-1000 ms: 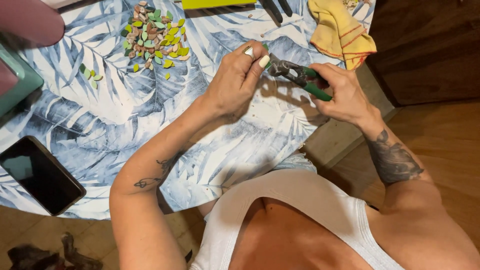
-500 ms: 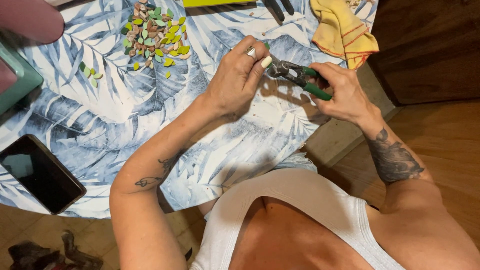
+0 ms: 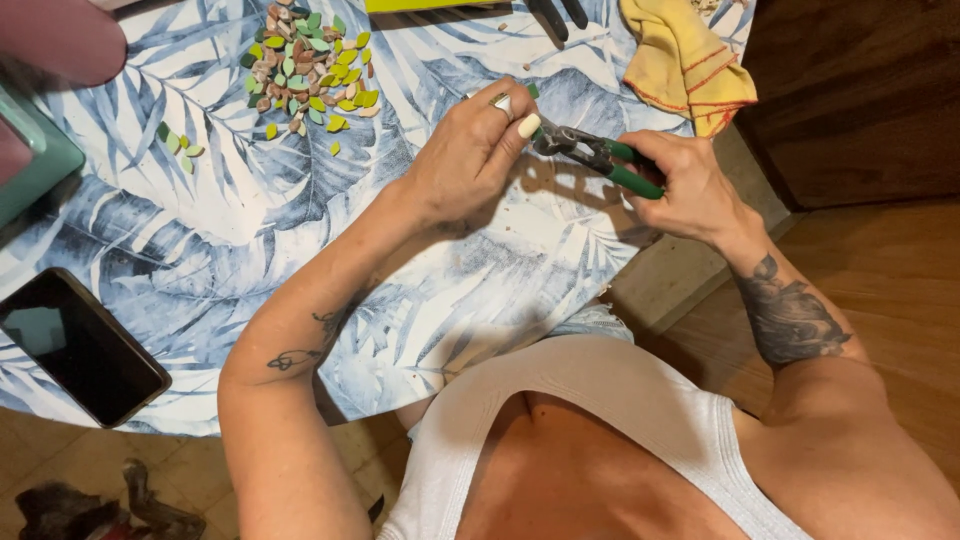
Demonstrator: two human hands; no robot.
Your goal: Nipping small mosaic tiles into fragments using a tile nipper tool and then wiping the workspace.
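At the left edge of the table [image 3: 200, 260], which wears a cloth printed with blue and white leaves, a dark phone [image 3: 80, 345] lies face up near the front edge, its screen blank. Above it, against the same left edge, the corner of a teal tray [image 3: 35, 160] shows. Further in, toward the back edge, sits a loose pile of small leaf-shaped tile pieces [image 3: 305, 65] — green, yellow, pink and brown — with a few green strays [image 3: 178, 145] lying apart to its left.

Right of the pile, over the middle of the table, the left hand [image 3: 465, 160] is curled with its fingertips pinched together at the metal head of the nippers; whether a tile piece sits between those fingertips cannot be told, as the fingers cover the spot. A ring shows on one finger.

The green-handled nippers [image 3: 600, 160] run from that pinch toward the right — head at the left hand, handles in the right hand [image 3: 685, 190], which is wrapped closed around them. The tool is held just above the cloth near the table's right edge, casting a shadow below it.

At the back right corner a yellow cloth [image 3: 685, 60] with red stitching lies crumpled, well apart from both hands.
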